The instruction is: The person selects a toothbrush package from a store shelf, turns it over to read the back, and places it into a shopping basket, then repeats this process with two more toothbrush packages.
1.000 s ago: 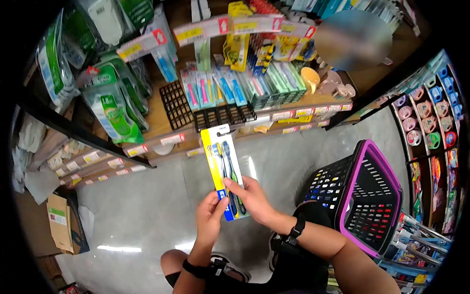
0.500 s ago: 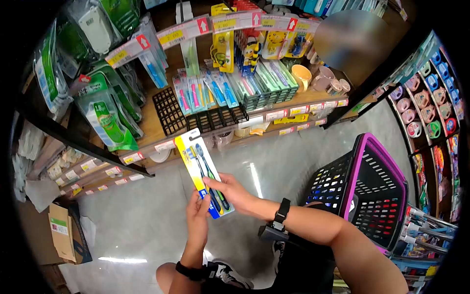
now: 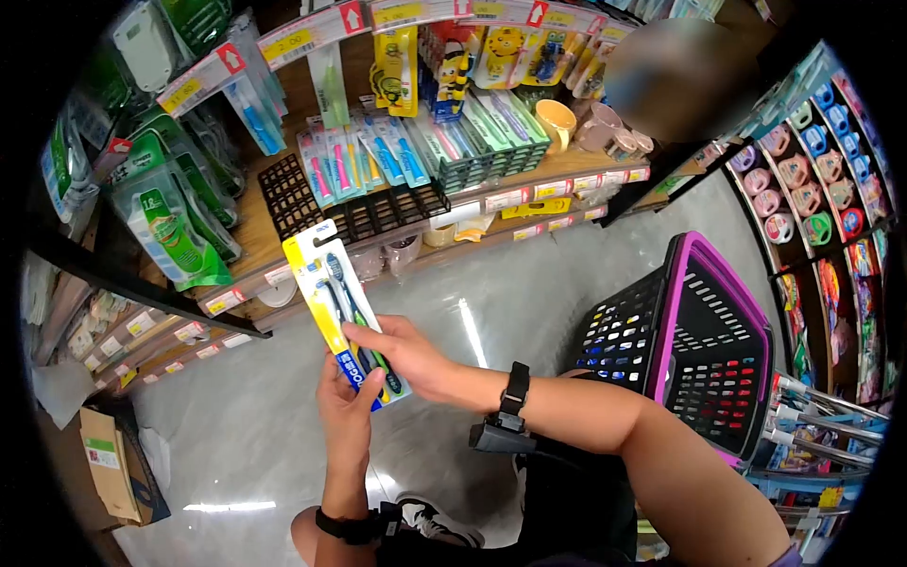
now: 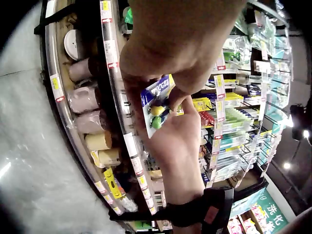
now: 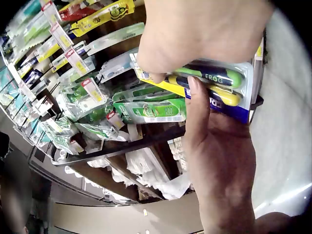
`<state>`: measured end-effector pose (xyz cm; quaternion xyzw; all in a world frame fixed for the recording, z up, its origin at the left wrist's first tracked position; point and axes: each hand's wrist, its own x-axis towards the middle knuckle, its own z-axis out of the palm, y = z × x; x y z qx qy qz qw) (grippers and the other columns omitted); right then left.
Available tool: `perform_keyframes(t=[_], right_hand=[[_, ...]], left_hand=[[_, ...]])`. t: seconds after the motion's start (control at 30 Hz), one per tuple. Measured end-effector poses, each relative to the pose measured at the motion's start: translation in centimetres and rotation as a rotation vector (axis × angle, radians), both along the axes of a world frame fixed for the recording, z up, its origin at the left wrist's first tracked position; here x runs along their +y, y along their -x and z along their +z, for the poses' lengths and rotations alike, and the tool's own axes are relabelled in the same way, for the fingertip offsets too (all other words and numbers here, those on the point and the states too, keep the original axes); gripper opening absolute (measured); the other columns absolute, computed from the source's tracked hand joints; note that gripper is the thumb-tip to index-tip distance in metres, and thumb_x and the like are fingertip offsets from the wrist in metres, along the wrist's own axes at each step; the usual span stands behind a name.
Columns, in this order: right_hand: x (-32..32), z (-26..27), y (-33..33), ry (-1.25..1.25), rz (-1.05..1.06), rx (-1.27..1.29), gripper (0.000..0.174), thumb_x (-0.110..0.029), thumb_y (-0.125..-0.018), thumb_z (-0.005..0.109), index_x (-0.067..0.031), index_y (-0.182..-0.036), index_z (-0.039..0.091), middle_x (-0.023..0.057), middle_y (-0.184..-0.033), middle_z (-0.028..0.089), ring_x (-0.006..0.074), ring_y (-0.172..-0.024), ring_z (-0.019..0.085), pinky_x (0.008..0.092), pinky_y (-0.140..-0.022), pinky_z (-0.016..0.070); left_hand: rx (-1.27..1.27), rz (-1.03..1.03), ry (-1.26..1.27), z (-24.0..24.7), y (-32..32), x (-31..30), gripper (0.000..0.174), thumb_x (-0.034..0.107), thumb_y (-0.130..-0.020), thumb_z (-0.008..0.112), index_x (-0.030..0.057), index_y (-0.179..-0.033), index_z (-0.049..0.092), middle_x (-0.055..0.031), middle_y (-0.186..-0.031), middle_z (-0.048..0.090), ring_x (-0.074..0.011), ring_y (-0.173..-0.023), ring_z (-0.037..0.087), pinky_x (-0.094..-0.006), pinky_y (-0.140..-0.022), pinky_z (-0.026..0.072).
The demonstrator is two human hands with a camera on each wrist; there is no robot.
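Note:
A blister pack of two toothbrushes, with a yellow and blue card, tilts above the floor in front of the shelf. Its handles, one green-ended and one yellow-ended, show in the right wrist view. My left hand pinches the pack's lower left edge, thumb in front. From the right side my right hand grips it too, the thumb lying across the front over the handles. Fingers behind the card are hidden. Black plastic racks with packaged toothbrushes sit on the shelf beyond.
A black basket with a purple rim stands at the right. Green-carded packs hang at the left, and mugs stand on the shelf's right end. Shelves of bottles line the far right. Flattened cardboard lies lower left.
Both hands and the toothbrush pack have shifted left in the head view, and the pack leans further left. The grip looks the same. Shelf and basket have also slid left and up as the view turned.

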<state>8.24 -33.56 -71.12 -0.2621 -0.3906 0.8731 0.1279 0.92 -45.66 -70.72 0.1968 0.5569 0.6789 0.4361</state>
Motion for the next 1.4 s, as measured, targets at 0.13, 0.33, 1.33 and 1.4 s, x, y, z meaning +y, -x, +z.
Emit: perform_keyframes(t=[0.13, 0.33, 1.33, 1.4], right_hand=[[-0.1, 0.1, -0.3, 0.016, -0.026, -0.017, 0.038, -0.033, -0.099, 0.062, 0.0004, -0.116, 0.066, 0.0040, -0.096, 0.070, 0.0092, -0.081, 0.065, 0.0258, -0.070, 0.0532], [0.1, -0.6, -0.4, 0.010, -0.019, 0.069, 0.037, -0.032, -0.100, 0.061, 0.0005, -0.117, 0.066, 0.0049, -0.102, 0.070, 0.0095, -0.086, 0.066, 0.0256, -0.077, 0.0539], [1.9, 1.9, -2.5, -0.068, -0.108, 0.005, 0.042, -0.031, -0.099, 0.060, 0.0035, -0.123, 0.060, 0.0184, -0.111, 0.070, 0.0212, -0.096, 0.071, 0.0344, -0.081, 0.0582], [1.9, 1.8, -2.2, -0.080, -0.086, 0.012, 0.041, -0.031, -0.099, 0.060, 0.0031, -0.122, 0.061, 0.0181, -0.111, 0.070, 0.0208, -0.095, 0.070, 0.0340, -0.082, 0.0580]], left_hand=[[0.061, 0.006, 0.115, 0.0, -0.1, -0.3, 0.063, 0.002, -0.090, 0.068, 0.0008, -0.145, 0.039, -0.0061, -0.117, 0.065, -0.0136, -0.105, 0.063, -0.0281, -0.090, 0.0495], [0.072, 0.001, 0.033, 0.8, -0.7, 0.1, 0.059, 0.003, -0.089, 0.069, 0.0010, -0.142, 0.043, -0.0052, -0.119, 0.064, -0.0129, -0.106, 0.062, -0.0277, -0.091, 0.0485], [0.056, -0.180, -0.059, -1.3, -1.5, 2.2, 0.027, 0.016, -0.091, 0.074, 0.0015, -0.112, 0.063, 0.0000, -0.092, 0.067, -0.0072, -0.079, 0.062, -0.0250, -0.068, 0.0518], [0.045, -0.191, -0.050, -0.7, -1.3, 2.0, 0.027, 0.016, -0.091, 0.074, 0.0014, -0.111, 0.063, 0.0003, -0.091, 0.066, -0.0070, -0.078, 0.061, -0.0248, -0.067, 0.0517]])
